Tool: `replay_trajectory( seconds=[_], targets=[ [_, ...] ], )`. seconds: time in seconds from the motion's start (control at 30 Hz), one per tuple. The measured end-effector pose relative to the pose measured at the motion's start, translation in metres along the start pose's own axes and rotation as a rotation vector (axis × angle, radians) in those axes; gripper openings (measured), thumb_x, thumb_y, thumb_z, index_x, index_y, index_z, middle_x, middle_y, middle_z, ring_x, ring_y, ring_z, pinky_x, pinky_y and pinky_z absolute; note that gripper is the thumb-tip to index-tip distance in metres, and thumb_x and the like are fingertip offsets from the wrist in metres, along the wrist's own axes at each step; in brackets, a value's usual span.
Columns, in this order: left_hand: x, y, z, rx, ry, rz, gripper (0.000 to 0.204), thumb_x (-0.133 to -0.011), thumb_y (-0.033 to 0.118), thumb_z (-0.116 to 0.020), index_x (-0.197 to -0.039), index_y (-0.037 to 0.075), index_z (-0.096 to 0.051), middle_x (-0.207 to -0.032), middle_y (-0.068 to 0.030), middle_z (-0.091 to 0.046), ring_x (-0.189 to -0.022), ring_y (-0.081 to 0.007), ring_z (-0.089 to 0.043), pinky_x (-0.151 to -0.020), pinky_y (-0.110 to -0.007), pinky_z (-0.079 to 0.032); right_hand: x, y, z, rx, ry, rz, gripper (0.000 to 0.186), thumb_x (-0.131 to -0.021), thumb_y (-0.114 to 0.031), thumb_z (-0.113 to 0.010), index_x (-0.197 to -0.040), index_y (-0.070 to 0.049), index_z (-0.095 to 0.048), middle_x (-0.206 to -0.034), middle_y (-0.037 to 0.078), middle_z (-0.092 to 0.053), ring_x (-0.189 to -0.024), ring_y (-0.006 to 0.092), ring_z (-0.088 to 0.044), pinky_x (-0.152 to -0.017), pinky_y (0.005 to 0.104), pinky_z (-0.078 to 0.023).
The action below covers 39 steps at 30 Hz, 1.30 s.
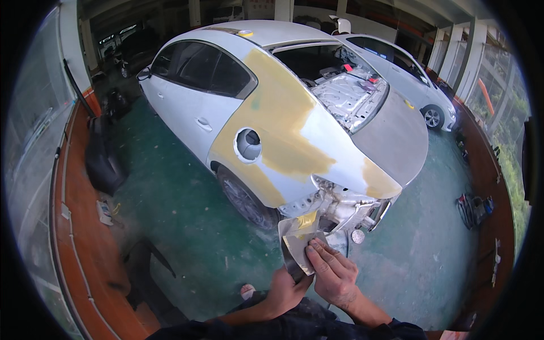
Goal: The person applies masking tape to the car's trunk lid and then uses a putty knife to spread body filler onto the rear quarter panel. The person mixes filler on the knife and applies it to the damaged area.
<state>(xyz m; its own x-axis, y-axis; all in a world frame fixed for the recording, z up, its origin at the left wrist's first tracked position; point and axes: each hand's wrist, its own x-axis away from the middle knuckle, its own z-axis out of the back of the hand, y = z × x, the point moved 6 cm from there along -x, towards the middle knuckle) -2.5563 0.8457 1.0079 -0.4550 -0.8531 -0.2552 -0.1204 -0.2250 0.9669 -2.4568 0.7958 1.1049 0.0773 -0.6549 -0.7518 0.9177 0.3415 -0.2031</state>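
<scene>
Head view: person stands behind a white car patched with yellowish filler.
Left hand: fingers clenched around sandpaper sheet, low near rear bumper gap.
Right hand: fingers pressing sheet flat.
Technique: crease evenly, edges aligned.

Left hand: fingers hidden under the folded sheet it grips; grip form not readable. Sheet's lower edge covered by right hand. Both forearms cut off at the lower edge. White car: front end out of sight behind its body. Second car: mostly hidden behind the first. Small items on floor at right: too small to identify.
</scene>
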Motion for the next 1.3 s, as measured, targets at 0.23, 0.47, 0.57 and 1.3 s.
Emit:
replay_trajectory(
  seconds=[0.23, 0.47, 0.57, 1.3],
  targets=[
    [0.009, -0.026, 0.002, 0.205, -0.147, 0.211, 0.014, -0.096, 0.012, -0.067, -0.102, 0.000, -0.067, -0.071, -0.0054, -0.062, -0.058, -0.0137, -0.057, -0.053, -0.029, -0.042, 0.014, 0.029, 0.031, -0.440, 0.348, -0.294, 0.019, -0.093, 0.000, -0.059, -0.107, 0.008, -0.068, -0.101, 0.019, -0.073, -0.090, 0.0305, -0.073, -0.081, 0.0376, -0.059],
    [0.052, -0.047, -0.031, 0.924, -0.598, 0.401, 0.035, -0.108, 0.033, -0.050, -0.101, 0.001, -0.061, -0.057, 0.0006, -0.048, -0.043, -0.0069, -0.039, -0.045, -0.026, -0.030, 0.035, 0.053, 0.011, -0.903, 0.175, -0.545, 0.027, -0.102, -0.016, -0.059, -0.110, 0.009, -0.066, -0.102, 0.015, -0.070, -0.088, 0.0209, -0.067, -0.079, 0.0314, -0.052],
    [0.048, -0.043, -0.024, 0.840, -0.546, 0.399, 0.035, -0.107, 0.034, -0.051, -0.099, 0.002, -0.062, -0.057, 0.0008, -0.049, -0.043, -0.0069, -0.040, -0.045, -0.026, -0.031, 0.021, 0.056, 0.013, -0.547, -0.226, -0.410, 0.021, -0.095, -0.006, -0.062, -0.110, 0.005, -0.072, -0.092, 0.017, -0.075, -0.080, 0.0254, -0.073, -0.074, 0.0326, -0.055],
    [0.018, -0.042, -0.013, 0.648, -0.384, 0.346, 0.033, -0.103, 0.030, -0.058, -0.101, -0.003, -0.059, -0.056, -0.0037, -0.049, -0.044, -0.0104, -0.044, -0.044, -0.029, -0.037, 0.014, 0.049, 0.030, -0.984, 0.560, -0.425, 0.033, -0.108, -0.022, -0.049, -0.126, 0.006, -0.056, -0.129, 0.016, -0.063, -0.114, 0.0246, -0.063, -0.098, 0.0382, -0.049]
  ],
)
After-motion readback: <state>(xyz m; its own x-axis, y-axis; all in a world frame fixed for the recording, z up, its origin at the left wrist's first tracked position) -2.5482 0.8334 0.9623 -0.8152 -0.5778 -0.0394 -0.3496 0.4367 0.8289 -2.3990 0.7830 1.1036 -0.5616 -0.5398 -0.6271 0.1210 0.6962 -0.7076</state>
